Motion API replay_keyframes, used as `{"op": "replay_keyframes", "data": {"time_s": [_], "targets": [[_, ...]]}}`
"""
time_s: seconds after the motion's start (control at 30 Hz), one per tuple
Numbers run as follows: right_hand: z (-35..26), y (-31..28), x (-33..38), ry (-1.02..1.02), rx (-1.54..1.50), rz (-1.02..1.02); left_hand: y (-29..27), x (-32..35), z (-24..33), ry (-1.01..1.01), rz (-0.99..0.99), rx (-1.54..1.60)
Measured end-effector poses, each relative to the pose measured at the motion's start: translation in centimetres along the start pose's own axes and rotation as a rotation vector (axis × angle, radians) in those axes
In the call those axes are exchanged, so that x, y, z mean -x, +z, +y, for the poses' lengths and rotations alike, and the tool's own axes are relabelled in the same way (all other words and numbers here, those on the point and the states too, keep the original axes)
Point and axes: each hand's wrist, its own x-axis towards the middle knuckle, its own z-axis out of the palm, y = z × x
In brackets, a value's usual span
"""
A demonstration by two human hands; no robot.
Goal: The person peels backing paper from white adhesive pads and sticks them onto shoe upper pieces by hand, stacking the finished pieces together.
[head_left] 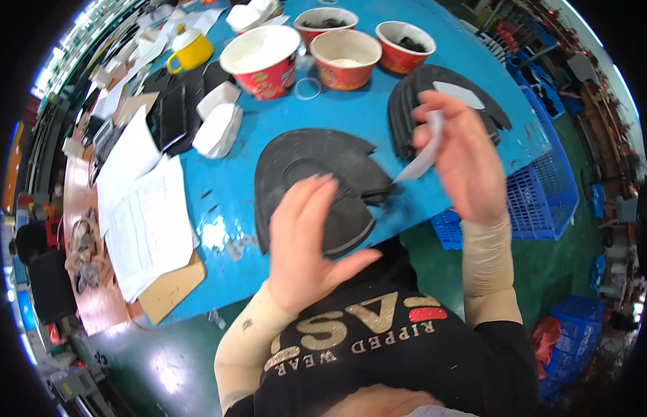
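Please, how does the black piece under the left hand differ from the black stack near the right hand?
The black piece under the left hand lies close to the table's near edge; the black stack lies farther back, near the red bowls. The piece carries a smaller black part on top; the stack carries a pale grey strip. The left hand covers part of the piece; the right hand, holding a white strip, hangs before the stack. Both are dark, flat and rounded.

sleeves: beige arm covers | shirt: black, gold and red lettering

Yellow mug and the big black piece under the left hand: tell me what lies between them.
In the head view, between the yellow mug and the black piece lie folded white pieces and dark flat pieces.
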Motion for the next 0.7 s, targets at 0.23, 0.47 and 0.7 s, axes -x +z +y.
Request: {"op": "replay_keyframes", "data": {"time_s": [0.23, 0.47, 0.7], "targets": [[4.8, 7.0, 2.3, 0.326, -0.303, -0.152, 1.4, 1.7, -0.5, -0.490, 0.236, 0.526], [5.8, 7.1, 2.0, 0.413, -0.172, -0.086, -1.6, 4.2, -1.1, -0.672, 0.312, 0.999], [6.0, 7.3, 2.4, 0.405, -0.048, -0.112, -1.8, 5.1, -1.2, -0.678, 0.352, 1.014]]}}
